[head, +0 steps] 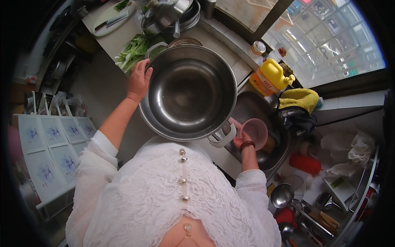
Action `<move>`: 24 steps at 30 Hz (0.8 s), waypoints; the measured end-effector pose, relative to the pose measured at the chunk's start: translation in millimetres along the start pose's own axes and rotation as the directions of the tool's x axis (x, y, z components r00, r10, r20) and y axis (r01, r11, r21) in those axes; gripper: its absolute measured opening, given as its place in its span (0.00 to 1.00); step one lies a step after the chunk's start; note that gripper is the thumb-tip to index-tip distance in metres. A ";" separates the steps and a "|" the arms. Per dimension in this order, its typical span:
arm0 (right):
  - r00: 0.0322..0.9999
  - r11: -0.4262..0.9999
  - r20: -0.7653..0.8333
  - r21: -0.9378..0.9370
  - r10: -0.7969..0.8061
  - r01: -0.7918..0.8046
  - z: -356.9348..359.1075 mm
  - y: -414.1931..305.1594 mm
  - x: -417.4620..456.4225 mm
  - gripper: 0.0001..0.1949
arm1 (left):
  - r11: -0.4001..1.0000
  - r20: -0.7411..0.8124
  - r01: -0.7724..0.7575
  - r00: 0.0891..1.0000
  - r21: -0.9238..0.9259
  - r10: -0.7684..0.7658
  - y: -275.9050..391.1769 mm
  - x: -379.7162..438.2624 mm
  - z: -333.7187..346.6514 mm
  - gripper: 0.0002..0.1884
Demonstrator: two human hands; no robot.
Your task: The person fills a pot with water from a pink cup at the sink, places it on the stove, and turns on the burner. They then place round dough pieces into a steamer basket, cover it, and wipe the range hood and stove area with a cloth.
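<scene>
A large stainless-steel pot (188, 92) with two side handles stands in front of me, its inside facing up; no food shows in it. My left hand (140, 80) is at the pot's upper left rim beside one handle, fingers up; whether it grips the rim is unclear. My right hand (243, 140), with a dark red bracelet, is by the pot's lower right handle over the sink (277, 148). It holds a pink plastic dipper (257, 132), whose handle runs partly behind the pot.
Leafy greens (134, 52) lie beyond the pot's left. A knife (112, 21) rests on a white cutting board (129, 15). Stacked pans (185, 18) stand behind. A yellow detergent jug (268, 77) and a yellow cloth (299, 98) are past the sink; ladles (282, 195) lie lower right.
</scene>
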State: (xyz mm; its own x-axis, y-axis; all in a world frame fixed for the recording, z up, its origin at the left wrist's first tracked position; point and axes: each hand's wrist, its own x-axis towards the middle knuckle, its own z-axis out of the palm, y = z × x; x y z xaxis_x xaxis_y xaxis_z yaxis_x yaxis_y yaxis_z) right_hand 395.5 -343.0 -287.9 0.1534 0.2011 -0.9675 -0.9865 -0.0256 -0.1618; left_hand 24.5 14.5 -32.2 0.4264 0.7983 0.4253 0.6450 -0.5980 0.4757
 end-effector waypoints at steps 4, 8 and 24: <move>0.986 0.973 0.014 -0.160 -0.167 0.167 39.5 17.7 0.6 0.21 | 1.000 0.001 0.005 1.000 -0.017 -0.005 0.7 1.7 0.5 0.20; 0.996 0.990 0.003 0.103 -0.093 0.092 59.2 11.5 18.7 0.25 | 1.000 0.002 0.008 1.000 0.000 -0.008 0.1 0.5 -0.8 0.20; 0.937 0.879 0.152 0.419 -0.316 0.228 -40.4 15.1 -113.2 0.12 | 0.991 -0.048 -0.071 0.997 -0.116 0.066 -15.1 3.1 11.8 0.20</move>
State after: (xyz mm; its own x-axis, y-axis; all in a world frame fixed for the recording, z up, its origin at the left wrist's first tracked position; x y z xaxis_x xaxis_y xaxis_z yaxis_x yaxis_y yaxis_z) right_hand 365.6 -405.7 -188.7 0.4464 0.3456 -0.8254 -0.8561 0.4335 -0.2815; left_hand 23.5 26.8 -47.1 0.4373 0.7526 0.4924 0.5352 -0.6578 0.5300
